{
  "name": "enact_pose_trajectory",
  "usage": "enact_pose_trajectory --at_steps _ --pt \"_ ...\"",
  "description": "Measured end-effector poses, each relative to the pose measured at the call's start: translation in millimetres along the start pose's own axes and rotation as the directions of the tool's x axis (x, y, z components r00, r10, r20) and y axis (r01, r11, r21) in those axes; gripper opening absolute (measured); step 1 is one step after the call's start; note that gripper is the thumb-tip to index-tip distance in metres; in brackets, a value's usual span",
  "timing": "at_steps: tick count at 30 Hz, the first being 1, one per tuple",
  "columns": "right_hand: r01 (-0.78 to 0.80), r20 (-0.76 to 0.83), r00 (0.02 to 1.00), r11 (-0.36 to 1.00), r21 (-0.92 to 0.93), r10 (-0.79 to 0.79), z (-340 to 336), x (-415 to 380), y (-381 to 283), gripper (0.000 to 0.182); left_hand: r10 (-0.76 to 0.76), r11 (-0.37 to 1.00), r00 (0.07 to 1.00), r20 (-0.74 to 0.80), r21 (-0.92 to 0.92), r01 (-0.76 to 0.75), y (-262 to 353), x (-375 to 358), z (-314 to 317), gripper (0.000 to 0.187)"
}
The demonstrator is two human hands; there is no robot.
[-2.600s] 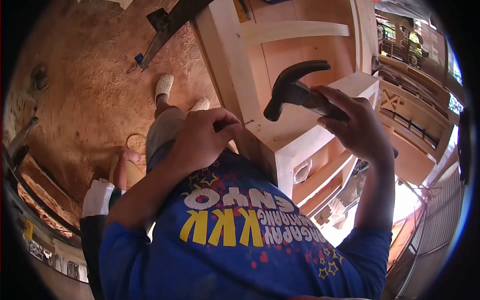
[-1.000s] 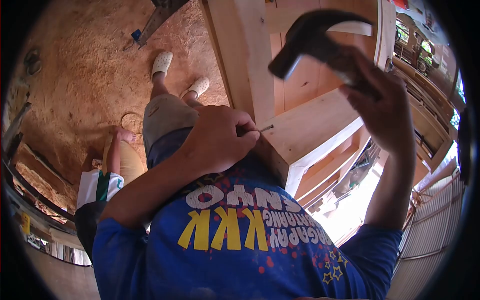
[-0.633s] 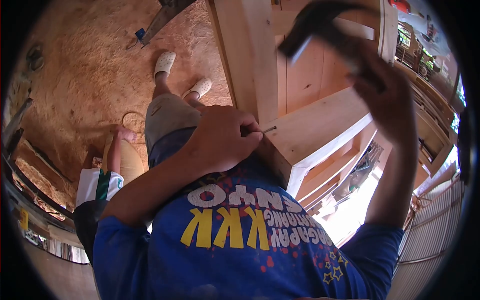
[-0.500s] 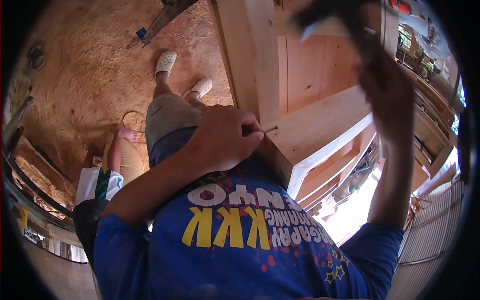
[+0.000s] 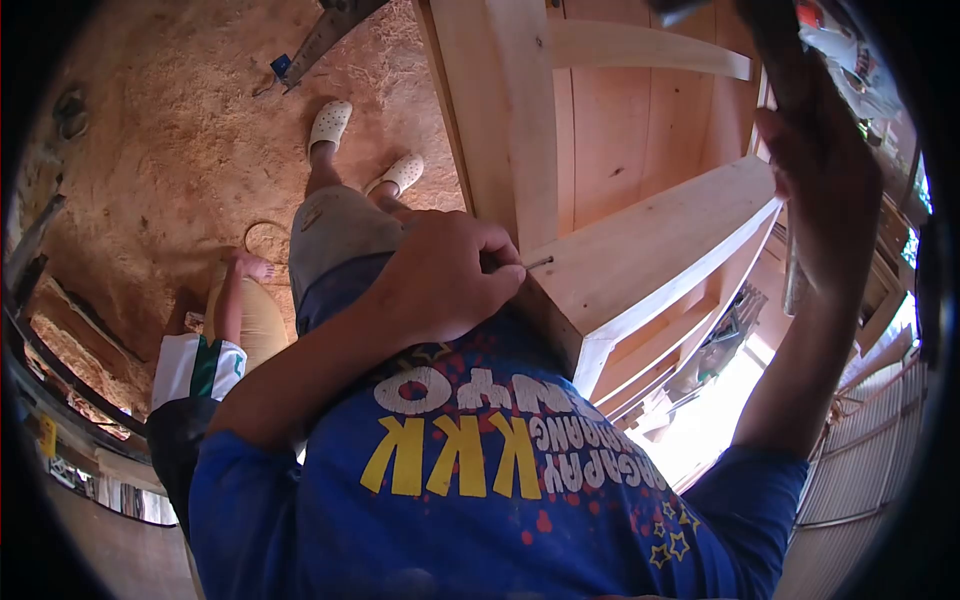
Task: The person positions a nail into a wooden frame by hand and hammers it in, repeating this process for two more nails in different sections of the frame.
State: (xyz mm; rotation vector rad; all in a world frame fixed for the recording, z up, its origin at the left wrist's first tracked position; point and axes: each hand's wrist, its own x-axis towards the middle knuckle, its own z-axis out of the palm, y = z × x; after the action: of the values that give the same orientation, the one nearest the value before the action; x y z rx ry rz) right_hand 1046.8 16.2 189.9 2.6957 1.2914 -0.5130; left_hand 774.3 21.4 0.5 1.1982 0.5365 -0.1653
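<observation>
Two hands work at a pale wooden frame (image 5: 640,240), the largest thing in view, which stands on a floor covered in sawdust (image 5: 170,150). Its upright post and a flat crosspiece meet at a corner near the middle of the picture. Below that corner hangs the person's blue shirt (image 5: 480,500), seen upside down, with yellow letters "KKK" and white lettering that I cannot read in full. Left of the frame, down on the floor, stand the person's white shoes (image 5: 330,125), and further left another person's arm in a white and green sleeve (image 5: 195,370) shows.

At the frame's corner the left hand (image 5: 440,280) pinches a small nail (image 5: 540,262) between closed fingertips, its point set against the wood. Right of the frame, raised high, the right hand (image 5: 825,190) is clenched around a dark hammer handle (image 5: 775,40); the head runs out of view at the top edge.
</observation>
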Motion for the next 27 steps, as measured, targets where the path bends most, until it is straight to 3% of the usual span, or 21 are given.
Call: enact_pose_trajectory --at_steps 2,5,7,8,11,12,14,15,16,18,20,22,24,25,27 --pt "0.157 0.058 0.985 0.985 0.068 -0.161 18 -5 9 0.061 -0.006 1.0 1.0 0.003 0.009 0.006 0 2 -1 0.02" --pt "0.325 0.489 0.803 0.938 0.121 -0.341 37 -18 11 0.058 0.0 1.0 1.0 0.009 0.024 0.0 0 1 -1 0.019" --pt "0.423 0.706 0.675 0.897 -0.131 -0.216 31 -18 -7 0.058 0.019 1.0 1.0 0.017 0.016 -0.019 -1 1 -2 0.019" --pt "0.407 0.594 0.735 0.913 -0.001 -0.327 35 -15 5 0.057 0.013 1.0 1.0 0.018 0.02 -0.013 -1 1 -2 0.019" --pt "0.329 0.233 0.915 0.943 0.042 -0.329 20 0 18 0.054 -0.004 1.0 1.0 0.011 0.03 0.003 -2 2 0 0.019" --pt "0.119 0.125 0.984 0.992 0.043 -0.123 15 2 8 0.053 -0.004 0.999 1.0 0.004 0.032 0.004 -2 2 0 0.019" --pt "-0.12 0.033 0.993 0.984 0.13 0.117 15 0 3 0.052 -0.01 0.999 1.0 0.002 0.033 0.01 0 1 1 0.019" --pt "-0.143 0.05 0.989 0.971 0.193 0.136 22 -4 8 0.051 -0.018 0.999 1.0 0.003 0.033 0.018 1 1 1 0.019" --pt "-0.018 0.229 0.973 0.997 0.079 0.0 28 -10 12 0.053 -0.027 0.999 1.0 0.0 0.033 0.027 1 2 1 0.019" --pt "0.317 0.55 0.789 0.948 0.013 -0.272 40 -21 19 0.056 -0.001 0.999 1.0 -0.006 0.033 0.002 0 0 -1 0.019" --pt "0.439 0.694 0.678 0.891 -0.12 -0.241 31 -27 13 0.062 0.023 0.999 0.999 0.031 0.026 -0.024 -2 -1 3 0.02" --pt "0.374 0.569 0.764 0.927 -0.006 -0.304 33 -18 18 0.068 0.038 0.999 0.999 0.033 0.033 -0.039 -7 0 -1 0.02" --pt "0.201 0.408 0.887 0.976 0.08 -0.216 31 -24 17 0.068 0.005 1.0 0.999 -0.047 -0.01 -0.006 -7 -3 -4 0.021" --pt "0.216 0.354 0.905 0.972 0.098 -0.237 29 -24 20 0.068 -0.006 1.0 0.996 -0.092 -0.028 0.003 -3 -2 -7 0.021" --pt "0.252 0.241 0.93 0.959 0.127 -0.276 25 -24 27 0.068 -0.114 0.993 0.993 -0.041 -0.032 0.113 19 -9 -16 0.022"
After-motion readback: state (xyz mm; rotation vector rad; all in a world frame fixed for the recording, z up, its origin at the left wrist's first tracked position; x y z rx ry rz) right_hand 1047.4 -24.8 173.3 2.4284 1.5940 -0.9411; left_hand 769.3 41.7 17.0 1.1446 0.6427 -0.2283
